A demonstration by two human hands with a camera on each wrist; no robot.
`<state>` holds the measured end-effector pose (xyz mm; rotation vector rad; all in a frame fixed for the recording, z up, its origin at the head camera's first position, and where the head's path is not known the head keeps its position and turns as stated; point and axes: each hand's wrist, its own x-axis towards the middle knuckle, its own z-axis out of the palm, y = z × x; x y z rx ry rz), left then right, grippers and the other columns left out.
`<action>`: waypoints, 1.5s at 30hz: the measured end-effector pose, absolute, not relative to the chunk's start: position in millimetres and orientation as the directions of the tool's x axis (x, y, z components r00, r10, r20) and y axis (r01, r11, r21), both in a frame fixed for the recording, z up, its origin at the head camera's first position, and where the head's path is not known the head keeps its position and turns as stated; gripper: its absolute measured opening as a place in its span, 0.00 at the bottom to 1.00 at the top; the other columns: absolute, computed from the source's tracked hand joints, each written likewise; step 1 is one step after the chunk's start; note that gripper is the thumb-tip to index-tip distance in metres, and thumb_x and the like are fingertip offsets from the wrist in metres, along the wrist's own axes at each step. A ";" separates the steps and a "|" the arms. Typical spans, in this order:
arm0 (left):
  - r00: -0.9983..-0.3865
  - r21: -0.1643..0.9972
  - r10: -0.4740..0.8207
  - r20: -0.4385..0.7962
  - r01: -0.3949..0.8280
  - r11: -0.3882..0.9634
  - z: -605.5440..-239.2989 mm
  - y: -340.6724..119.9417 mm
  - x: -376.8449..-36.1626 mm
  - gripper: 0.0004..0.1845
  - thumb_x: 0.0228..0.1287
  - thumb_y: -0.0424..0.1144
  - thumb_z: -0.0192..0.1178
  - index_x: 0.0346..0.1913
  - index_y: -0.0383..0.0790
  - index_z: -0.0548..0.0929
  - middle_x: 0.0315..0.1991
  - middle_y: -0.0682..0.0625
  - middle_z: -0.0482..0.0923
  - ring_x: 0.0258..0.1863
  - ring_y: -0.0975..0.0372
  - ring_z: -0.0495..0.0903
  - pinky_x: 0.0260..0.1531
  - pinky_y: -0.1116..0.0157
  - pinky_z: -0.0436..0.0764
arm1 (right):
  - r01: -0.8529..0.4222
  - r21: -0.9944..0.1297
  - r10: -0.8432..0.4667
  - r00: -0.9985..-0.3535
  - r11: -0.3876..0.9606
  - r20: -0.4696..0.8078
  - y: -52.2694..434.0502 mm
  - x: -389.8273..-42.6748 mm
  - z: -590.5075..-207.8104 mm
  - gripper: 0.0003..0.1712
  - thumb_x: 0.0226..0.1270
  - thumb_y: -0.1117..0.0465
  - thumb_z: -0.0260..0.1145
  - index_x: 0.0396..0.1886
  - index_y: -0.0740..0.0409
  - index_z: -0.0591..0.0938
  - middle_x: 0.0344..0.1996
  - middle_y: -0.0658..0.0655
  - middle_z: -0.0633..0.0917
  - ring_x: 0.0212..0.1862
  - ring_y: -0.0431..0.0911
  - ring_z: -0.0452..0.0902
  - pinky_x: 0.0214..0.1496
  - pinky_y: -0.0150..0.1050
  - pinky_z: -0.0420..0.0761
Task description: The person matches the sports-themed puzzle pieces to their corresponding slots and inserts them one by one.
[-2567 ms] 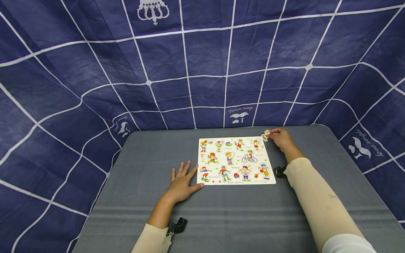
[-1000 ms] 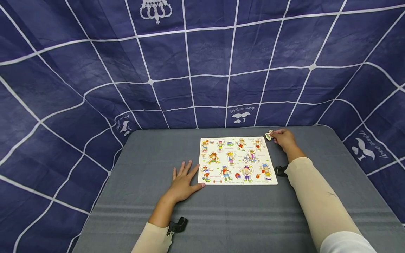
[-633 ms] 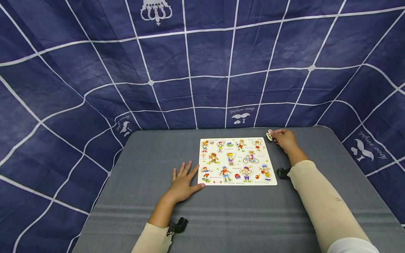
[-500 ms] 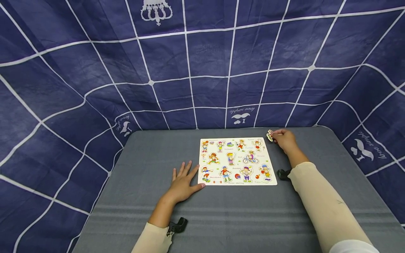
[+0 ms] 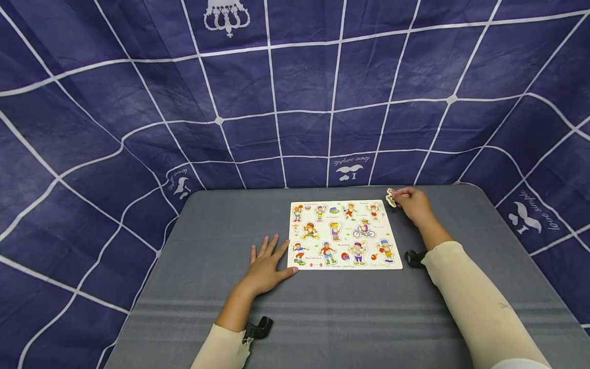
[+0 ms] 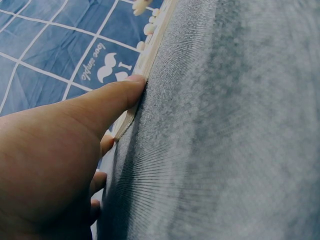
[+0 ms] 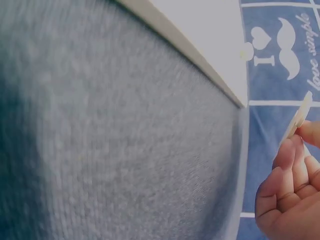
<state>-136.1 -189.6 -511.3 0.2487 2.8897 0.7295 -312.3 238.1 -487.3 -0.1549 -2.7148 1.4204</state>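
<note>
A white puzzle board (image 5: 310, 247) with colourful sports figures lies flat on the grey table. My left hand (image 5: 264, 271) is spread at its left side, thumb and index fingertip right at the edge. In the left wrist view, the thumb (image 6: 112, 97) presses against the board's side. Just past the far right corner, my right hand (image 5: 415, 204) pinches a small puzzle piece (image 5: 391, 198) between thumb and fingers. The right wrist view shows that wooden piece (image 7: 298, 117) edge-on, its printed face hidden; the other fingers are curled below it.
Grey cloth covers the table (image 5: 221, 220). A blue curtain (image 5: 304, 133) with white grid lines rises right behind its far edge and along both sides. Peg-like knobs (image 6: 149, 28) stand up from the board. A black wrist camera (image 5: 259, 328) sits on the left wrist.
The piece has moved slightly away from the board's corner with my right hand, then a little back left, and now shows more steeply tilted. My left hand stays in place.
</note>
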 end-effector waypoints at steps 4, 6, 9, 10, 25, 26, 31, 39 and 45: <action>-0.976 0.482 0.196 -0.099 0.125 0.867 -511.3 -189.7 -135.8 0.45 0.63 0.68 0.61 0.80 0.55 0.61 0.83 0.44 0.47 0.83 0.44 0.38 0.76 0.34 0.33 | 0.023 -0.836 0.108 -0.993 0.548 0.044 233.7 -308.1 -483.5 0.15 0.72 0.59 0.64 0.48 0.67 0.84 0.23 0.34 0.78 0.26 0.28 0.74 0.31 0.25 0.75; -0.976 0.484 0.196 -0.096 0.126 0.866 -511.2 -189.6 -135.7 0.45 0.63 0.68 0.61 0.79 0.55 0.61 0.83 0.44 0.47 0.83 0.44 0.39 0.76 0.34 0.33 | 0.011 -0.843 0.103 -0.993 0.538 0.053 231.3 -306.1 -482.2 0.14 0.72 0.60 0.64 0.48 0.67 0.85 0.23 0.32 0.78 0.26 0.28 0.75 0.31 0.25 0.75; -0.976 0.486 0.196 -0.096 0.126 0.865 -510.9 -189.3 -135.4 0.45 0.63 0.68 0.61 0.79 0.56 0.61 0.83 0.44 0.47 0.83 0.44 0.38 0.76 0.35 0.33 | -0.004 -0.849 0.096 -0.993 0.528 0.065 227.5 -303.3 -480.6 0.13 0.72 0.60 0.64 0.47 0.66 0.85 0.22 0.31 0.78 0.27 0.29 0.75 0.32 0.25 0.75; -0.976 0.486 0.195 -0.096 0.126 0.865 -510.7 -189.2 -135.4 0.45 0.63 0.68 0.61 0.79 0.56 0.61 0.83 0.44 0.47 0.83 0.44 0.38 0.76 0.35 0.33 | -0.006 -0.851 0.096 -0.993 0.525 0.066 226.3 -302.3 -480.1 0.13 0.72 0.60 0.64 0.47 0.66 0.85 0.22 0.31 0.78 0.27 0.29 0.75 0.32 0.24 0.75; -0.977 0.481 0.190 -0.091 0.124 0.868 -511.9 -189.1 -135.5 0.45 0.63 0.67 0.62 0.79 0.56 0.61 0.83 0.44 0.48 0.83 0.44 0.39 0.76 0.35 0.34 | -0.037 -0.884 0.053 -0.996 0.467 0.070 210.6 -287.9 -475.0 0.15 0.73 0.57 0.64 0.48 0.65 0.83 0.26 0.36 0.80 0.32 0.34 0.76 0.35 0.25 0.77; -0.977 0.481 0.190 -0.093 0.123 0.868 -511.9 -189.0 -135.6 0.45 0.63 0.67 0.62 0.79 0.56 0.61 0.83 0.44 0.48 0.83 0.44 0.39 0.76 0.35 0.33 | -0.039 -0.884 0.050 -0.996 0.466 0.071 209.8 -287.1 -474.9 0.15 0.73 0.57 0.64 0.48 0.65 0.83 0.27 0.36 0.80 0.32 0.35 0.77 0.36 0.25 0.77; -0.977 0.478 0.189 -0.095 0.122 0.870 -511.8 -188.7 -135.9 0.45 0.63 0.68 0.61 0.79 0.56 0.61 0.83 0.45 0.47 0.83 0.45 0.38 0.76 0.35 0.33 | -0.044 -0.883 0.037 -0.997 0.467 0.070 206.3 -283.8 -474.4 0.16 0.73 0.56 0.65 0.49 0.66 0.83 0.28 0.38 0.81 0.34 0.39 0.79 0.39 0.29 0.80; -0.977 0.474 0.187 -0.099 0.119 0.872 -512.3 -188.6 -136.4 0.46 0.63 0.69 0.61 0.80 0.57 0.61 0.83 0.45 0.47 0.83 0.45 0.38 0.76 0.35 0.33 | -0.058 -0.868 -0.007 -0.998 0.493 0.063 197.7 -275.5 -473.0 0.16 0.71 0.57 0.66 0.50 0.65 0.83 0.30 0.44 0.82 0.32 0.35 0.78 0.36 0.30 0.77; -0.977 0.480 0.187 -0.099 0.118 0.869 -511.2 -188.5 -135.8 0.45 0.63 0.68 0.61 0.79 0.56 0.61 0.83 0.45 0.47 0.83 0.45 0.38 0.76 0.35 0.33 | -0.075 -0.846 -0.037 -0.997 0.528 0.066 188.6 -267.2 -474.7 0.16 0.71 0.55 0.67 0.48 0.63 0.84 0.32 0.52 0.83 0.32 0.38 0.77 0.33 0.29 0.74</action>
